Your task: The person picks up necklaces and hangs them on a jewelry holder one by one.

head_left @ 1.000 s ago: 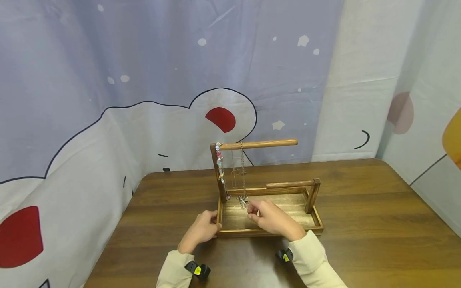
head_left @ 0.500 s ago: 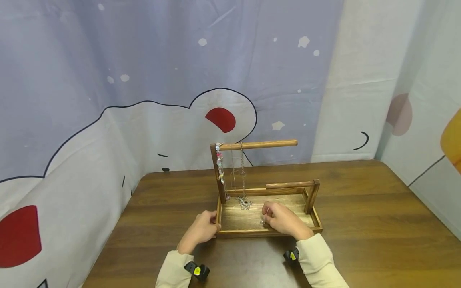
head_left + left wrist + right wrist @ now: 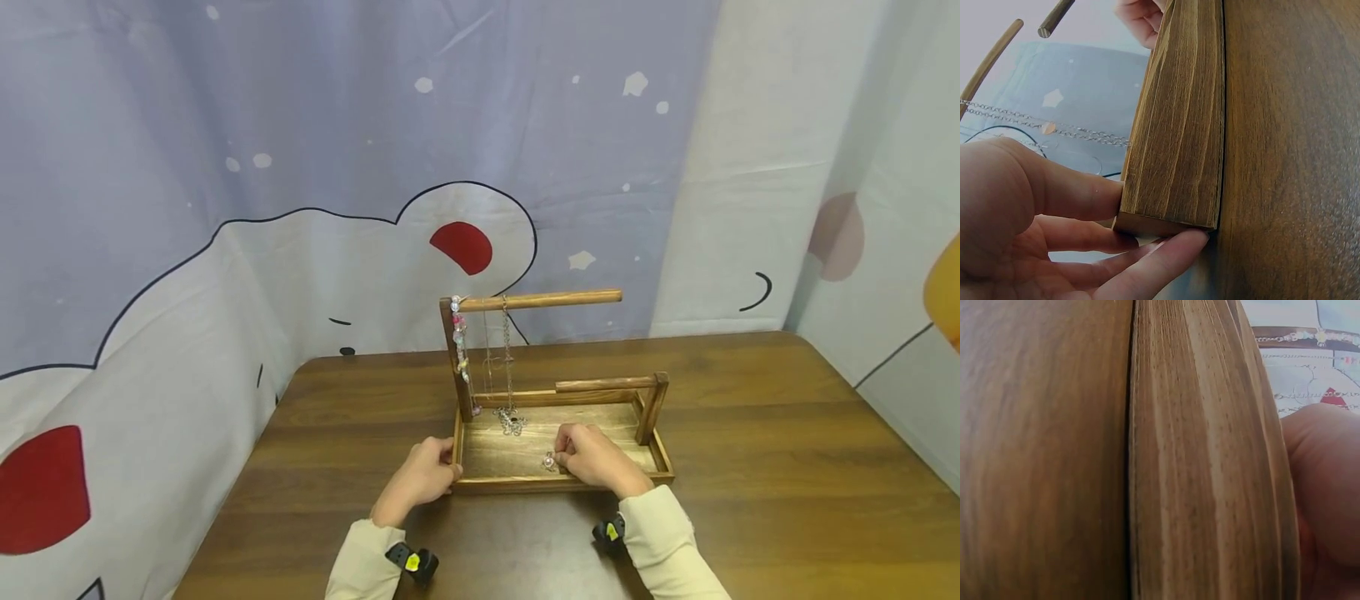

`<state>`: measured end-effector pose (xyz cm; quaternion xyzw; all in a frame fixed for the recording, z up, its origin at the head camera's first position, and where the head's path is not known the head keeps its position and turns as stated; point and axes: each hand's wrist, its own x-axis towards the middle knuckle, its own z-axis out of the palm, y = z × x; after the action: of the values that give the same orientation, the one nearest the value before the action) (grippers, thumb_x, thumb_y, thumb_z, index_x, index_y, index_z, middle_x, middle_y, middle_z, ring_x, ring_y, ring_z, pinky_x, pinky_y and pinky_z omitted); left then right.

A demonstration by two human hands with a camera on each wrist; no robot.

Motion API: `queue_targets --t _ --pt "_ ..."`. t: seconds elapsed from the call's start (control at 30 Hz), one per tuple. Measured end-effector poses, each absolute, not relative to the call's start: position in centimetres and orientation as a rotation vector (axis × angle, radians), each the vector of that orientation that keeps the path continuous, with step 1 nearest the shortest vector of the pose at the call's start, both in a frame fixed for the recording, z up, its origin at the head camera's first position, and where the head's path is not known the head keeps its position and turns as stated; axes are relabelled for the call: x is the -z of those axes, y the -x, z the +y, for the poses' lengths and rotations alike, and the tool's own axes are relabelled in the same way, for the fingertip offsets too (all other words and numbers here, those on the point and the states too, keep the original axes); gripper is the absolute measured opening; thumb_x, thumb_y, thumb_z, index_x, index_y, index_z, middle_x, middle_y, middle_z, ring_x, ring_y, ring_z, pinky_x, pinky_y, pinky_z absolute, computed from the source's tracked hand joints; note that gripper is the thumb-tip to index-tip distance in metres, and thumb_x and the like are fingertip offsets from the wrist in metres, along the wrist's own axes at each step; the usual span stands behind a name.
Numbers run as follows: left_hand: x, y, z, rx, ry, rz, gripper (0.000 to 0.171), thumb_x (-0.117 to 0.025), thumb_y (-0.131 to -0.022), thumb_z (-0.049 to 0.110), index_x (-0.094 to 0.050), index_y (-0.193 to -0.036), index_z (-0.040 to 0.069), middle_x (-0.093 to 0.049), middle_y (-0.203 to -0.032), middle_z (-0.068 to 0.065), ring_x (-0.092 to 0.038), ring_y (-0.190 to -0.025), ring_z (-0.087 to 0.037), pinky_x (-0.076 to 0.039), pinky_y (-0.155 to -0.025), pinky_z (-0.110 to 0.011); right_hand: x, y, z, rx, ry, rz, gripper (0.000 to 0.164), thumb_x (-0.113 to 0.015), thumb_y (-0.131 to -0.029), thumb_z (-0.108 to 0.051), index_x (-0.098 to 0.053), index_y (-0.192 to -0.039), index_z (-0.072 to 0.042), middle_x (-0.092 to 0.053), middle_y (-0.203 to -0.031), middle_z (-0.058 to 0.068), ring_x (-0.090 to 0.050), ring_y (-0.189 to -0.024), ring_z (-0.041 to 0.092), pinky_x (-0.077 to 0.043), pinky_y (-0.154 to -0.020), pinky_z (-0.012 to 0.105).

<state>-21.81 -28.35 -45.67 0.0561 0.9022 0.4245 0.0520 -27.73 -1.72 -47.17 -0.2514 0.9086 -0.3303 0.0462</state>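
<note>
A wooden jewelry stand has a shallow tray base and two horizontal bars. My left hand grips its front left corner; in the left wrist view, the thumb and fingers lie against the tray's end. Inside the tray, toward the front, lies a small silvery piece of jewelry, its kind too small to tell. My right hand is right beside it, fingers bent down toward the tray floor. Whether the fingertips still pinch any of it is hidden; the right wrist view shows mostly the tray's front wall.
From the upper bar hang a beaded strand, a thin chain and a silver chain necklace, whose lower end heaps in the tray. A shorter bar stands lower right. A patterned curtain hangs behind the brown table.
My right hand has moved from the heaped chain to the right and toward the front of the tray. The small silvery piece now shows beside its fingers. My left hand keeps its grip.
</note>
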Motion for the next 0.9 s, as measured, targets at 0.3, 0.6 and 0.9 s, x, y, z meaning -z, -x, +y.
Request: queue_targets --t 0.3,0.6,0.9 --pt "45.75 21.99 -28.30 -1.291 -0.168 2.735 0.037 -0.056 -0.081 -0.002 -0.055 -0.117 -0.010 -0.058 -0.079 -0.009 -0.056 -0.060 -0.014 -0.051 -0.049 -0.024 47.06 28.01 -1.40 0.948 0.733 2.838 0.011 -0.062 -0.074 -0.001 -0.058 -0.071 -0.011 -0.051 -0.061 -0.005 -0.047 -0.057 0.010 -0.041 -0.054 0.026" --pt "45.81 21.91 -28.37 -1.292 -0.163 2.738 0.036 -0.057 -0.080 -0.002 -0.055 -0.115 -0.011 -0.057 -0.077 -0.008 -0.056 -0.060 -0.014 -0.051 -0.049 -0.023 47.08 28.00 -1.31 0.960 0.678 2.822 0.015 -0.067 -0.079 -0.012 -0.056 -0.069 -0.013 -0.050 -0.058 -0.005 -0.045 -0.053 0.010 -0.038 -0.051 0.026" --pt "45.69 21.89 -28.31 -1.290 -0.160 2.737 0.039 -0.056 -0.080 -0.003 -0.053 -0.118 -0.012 -0.058 -0.078 -0.009 -0.057 -0.061 -0.016 -0.051 -0.049 -0.023 47.23 28.06 -1.31 0.959 0.630 2.821 0.017 -0.067 -0.080 -0.015 -0.055 -0.068 -0.015 -0.050 -0.056 -0.006 -0.045 -0.052 0.010 -0.038 -0.050 0.026"
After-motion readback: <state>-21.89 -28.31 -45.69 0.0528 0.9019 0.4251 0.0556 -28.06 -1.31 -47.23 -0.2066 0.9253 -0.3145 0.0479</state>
